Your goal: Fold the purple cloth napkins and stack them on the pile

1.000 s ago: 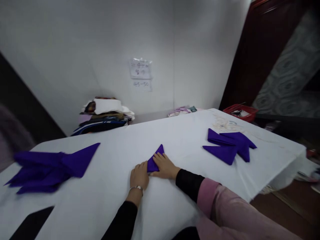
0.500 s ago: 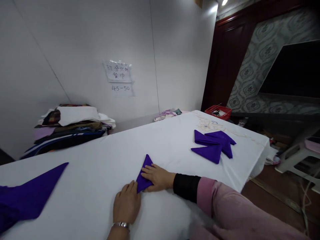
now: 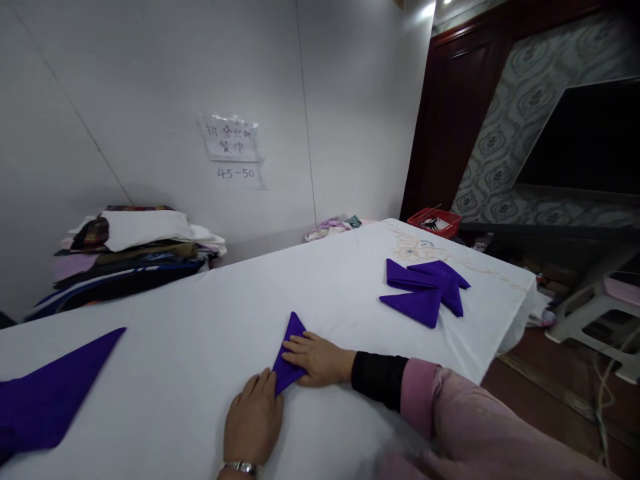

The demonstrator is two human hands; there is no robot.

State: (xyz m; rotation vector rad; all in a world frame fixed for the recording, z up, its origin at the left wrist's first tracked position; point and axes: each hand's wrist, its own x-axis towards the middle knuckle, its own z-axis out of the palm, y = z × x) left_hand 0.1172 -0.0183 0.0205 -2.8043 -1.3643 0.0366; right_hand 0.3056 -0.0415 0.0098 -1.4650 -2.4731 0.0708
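A small purple napkin (image 3: 290, 327), folded into a triangle, lies on the white tablecloth (image 3: 200, 373) in front of me. My right hand (image 3: 323, 360) rests flat on it, fingers stretched out and slightly spread. At its lower left corner is my left hand (image 3: 254, 417), wearing a metal-banded watch, with its fingers bent and close together against the cloth. The left thumb is hidden from view. Several folded purple triangles (image 3: 425, 287) overlap farther back on the right. At the left edge, a larger purple cloth (image 3: 55, 400) is cut off by the frame.
Stacked folded clothes (image 3: 135, 243) stand behind the table at left, with more fabric (image 3: 330, 228) along the wall. A red basket (image 3: 434, 222) sits past the far corner. On the right are a plastic stool (image 3: 600, 313) and a cable (image 3: 604, 393) on the floor.
The view has shifted slightly. Both hands stay at the small folded napkin, which keeps its triangular shape.
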